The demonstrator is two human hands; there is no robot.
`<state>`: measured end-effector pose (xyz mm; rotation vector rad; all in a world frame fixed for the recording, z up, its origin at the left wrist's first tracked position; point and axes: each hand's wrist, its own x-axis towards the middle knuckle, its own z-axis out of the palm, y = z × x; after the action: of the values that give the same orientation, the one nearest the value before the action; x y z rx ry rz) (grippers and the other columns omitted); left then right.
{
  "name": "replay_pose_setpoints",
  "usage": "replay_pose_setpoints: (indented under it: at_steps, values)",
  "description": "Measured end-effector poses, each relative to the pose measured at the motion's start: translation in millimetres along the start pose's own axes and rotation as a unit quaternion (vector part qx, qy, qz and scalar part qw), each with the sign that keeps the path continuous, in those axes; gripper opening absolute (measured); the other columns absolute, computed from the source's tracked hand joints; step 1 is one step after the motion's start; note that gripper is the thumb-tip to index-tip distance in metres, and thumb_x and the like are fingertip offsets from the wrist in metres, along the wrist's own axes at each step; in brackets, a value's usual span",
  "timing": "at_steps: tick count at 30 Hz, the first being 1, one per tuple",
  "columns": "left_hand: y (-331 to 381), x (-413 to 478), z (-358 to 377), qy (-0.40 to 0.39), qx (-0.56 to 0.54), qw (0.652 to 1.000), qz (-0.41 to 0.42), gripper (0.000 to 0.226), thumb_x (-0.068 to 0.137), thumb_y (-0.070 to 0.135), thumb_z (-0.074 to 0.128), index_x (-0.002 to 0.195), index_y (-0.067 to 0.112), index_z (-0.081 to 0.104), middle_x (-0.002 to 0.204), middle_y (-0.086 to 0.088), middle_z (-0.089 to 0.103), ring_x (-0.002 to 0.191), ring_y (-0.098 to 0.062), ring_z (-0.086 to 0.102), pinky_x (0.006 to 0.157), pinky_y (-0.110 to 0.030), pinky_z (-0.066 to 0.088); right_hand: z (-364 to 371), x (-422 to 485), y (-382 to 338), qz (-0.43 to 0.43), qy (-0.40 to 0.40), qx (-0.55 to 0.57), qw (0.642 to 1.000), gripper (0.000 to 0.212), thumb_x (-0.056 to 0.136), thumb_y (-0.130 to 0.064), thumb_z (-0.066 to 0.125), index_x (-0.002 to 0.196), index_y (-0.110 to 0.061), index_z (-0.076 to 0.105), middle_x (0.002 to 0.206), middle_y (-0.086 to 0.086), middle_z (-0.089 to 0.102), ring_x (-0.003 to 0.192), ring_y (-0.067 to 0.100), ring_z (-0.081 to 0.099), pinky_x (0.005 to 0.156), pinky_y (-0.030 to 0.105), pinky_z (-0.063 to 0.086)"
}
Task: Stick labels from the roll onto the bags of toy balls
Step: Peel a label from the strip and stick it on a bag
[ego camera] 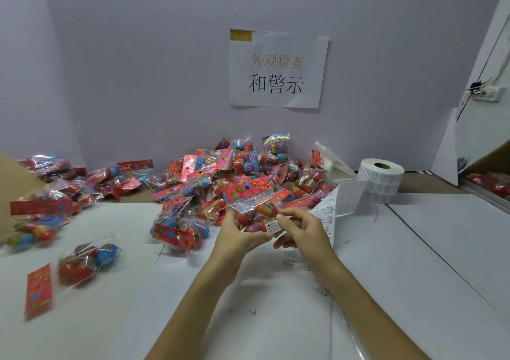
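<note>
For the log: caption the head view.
Left hand holds a bag of toy balls; right hand pinches a label onto it.

Soft, even light from overhead fills the scene, moderately bright, leaving a cool lilac cast on the wall [138, 56]. The white table [414, 249] shows only faint, blurred-edged shadows beneath the forearms. Small white glints sit on the clear plastic of the pile of bags [234, 177]. The sign [277, 68] is sharp and readable; the roll [382, 179] is fairly crisp. The bags at the left edge [82, 266] are smeared and out of focus. Wide-angle distortion bends the table lines and tilts the right side. The left hand [237, 232] and right hand [300, 232] look slightly soft, and the print on the label [271, 226] pinched by the right hand is too small to read.
</note>
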<state>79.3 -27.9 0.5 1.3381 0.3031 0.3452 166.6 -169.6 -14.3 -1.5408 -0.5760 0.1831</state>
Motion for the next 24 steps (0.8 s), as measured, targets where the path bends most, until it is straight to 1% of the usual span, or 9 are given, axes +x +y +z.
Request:
replay_pose_setpoints:
  at_steps: [4,10,11,13,15,17,18,21,24]
  values:
    - [-0.6,0.1,1.0,0.014,0.017,1.000,0.007,0.063,0.074,-0.010,0.082,0.120,0.022,0.053,0.106,-0.008,0.070,0.095,-0.022,0.072,0.065,-0.019,0.058,0.2,-0.4,-1.1,-0.011,-0.006,0.003,1.000,0.008,0.098,-0.022,0.067,0.105,-0.024,0.070,0.082,0.008,0.075,0.064,0.033,0.074,0.067,0.038,0.060]
    - [1.8,-0.2,-1.3,0.020,-0.012,1.000,0.011,0.062,0.077,-0.014,0.077,0.125,0.016,0.053,0.107,-0.013,0.072,0.100,-0.031,0.073,0.085,-0.036,0.062,1.8,-2.0,-3.4,-0.032,-0.021,-0.012,0.999,0.014,0.096,-0.021,0.069,0.110,-0.025,0.069,0.085,0.008,0.076,0.065,0.031,0.074,0.072,0.046,0.060]
    - [2.3,-0.2,-0.9,0.020,-0.013,1.000,0.010,0.062,0.077,-0.014,0.077,0.126,0.016,0.052,0.107,-0.013,0.071,0.100,-0.031,0.073,0.086,-0.037,0.062,1.6,-1.9,-3.4,-0.031,-0.020,-0.011,0.999,0.014,0.097,-0.021,0.068,0.110,-0.025,0.068,0.085,0.008,0.076,0.065,0.031,0.074,0.073,0.046,0.060]
    - [3.0,-0.6,-0.2,0.018,-0.020,1.000,0.009,0.063,0.077,-0.011,0.079,0.127,0.015,0.052,0.108,-0.012,0.071,0.099,-0.030,0.073,0.082,-0.034,0.063,1.1,-1.6,-3.4,-0.030,-0.019,-0.013,0.999,0.013,0.097,-0.020,0.067,0.110,-0.023,0.068,0.085,0.008,0.076,0.065,0.031,0.074,0.073,0.045,0.060]
    - [4.5,-2.1,0.7,0.017,-0.025,0.999,0.011,0.062,0.077,0.000,0.085,0.127,0.016,0.052,0.109,-0.010,0.071,0.097,-0.028,0.074,0.078,-0.032,0.063,1.4,-1.8,-3.8,-0.031,-0.019,-0.014,0.999,0.013,0.097,-0.020,0.067,0.110,-0.023,0.068,0.085,0.008,0.076,0.065,0.031,0.074,0.072,0.044,0.061]
    - [5.3,-3.3,1.0,0.022,-0.026,0.999,0.019,0.060,0.075,0.011,0.089,0.126,0.015,0.056,0.109,-0.009,0.074,0.096,-0.027,0.075,0.079,-0.034,0.063,1.9,-2.4,-4.3,-0.036,-0.022,-0.018,0.999,0.013,0.097,-0.020,0.068,0.109,-0.025,0.068,0.085,0.007,0.076,0.065,0.030,0.074,0.069,0.040,0.061]
    - [5.2,-3.6,0.9,0.025,-0.028,0.999,0.023,0.058,0.076,0.013,0.088,0.125,0.015,0.057,0.109,-0.009,0.075,0.095,-0.026,0.076,0.080,-0.035,0.063,2.1,-2.8,-4.6,-0.039,-0.025,-0.019,0.999,0.013,0.097,-0.020,0.068,0.109,-0.025,0.069,0.085,0.007,0.076,0.065,0.030,0.074,0.068,0.038,0.061]
    - [5.6,-4.0,-0.3,0.038,-0.042,0.998,0.021,0.044,0.085,0.010,0.081,0.124,0.009,0.060,0.111,-0.015,0.074,0.096,-0.030,0.076,0.083,-0.038,0.063,2.8,-3.2,-5.7,-0.046,-0.037,-0.019,0.998,0.019,0.095,-0.017,0.070,0.111,-0.026,0.069,0.085,0.008,0.075,0.066,0.030,0.074,0.069,0.039,0.060]
    - [5.5,-3.8,-2.1,0.048,-0.050,0.997,0.020,0.036,0.088,0.010,0.078,0.121,0.007,0.062,0.112,-0.018,0.073,0.099,-0.032,0.075,0.080,-0.035,0.064,4.5,-3.7,-5.6,-0.042,-0.050,-0.025,0.998,0.029,0.093,-0.009,0.072,0.116,-0.025,0.066,0.085,0.001,0.074,0.067,0.029,0.074,0.069,0.037,0.060]
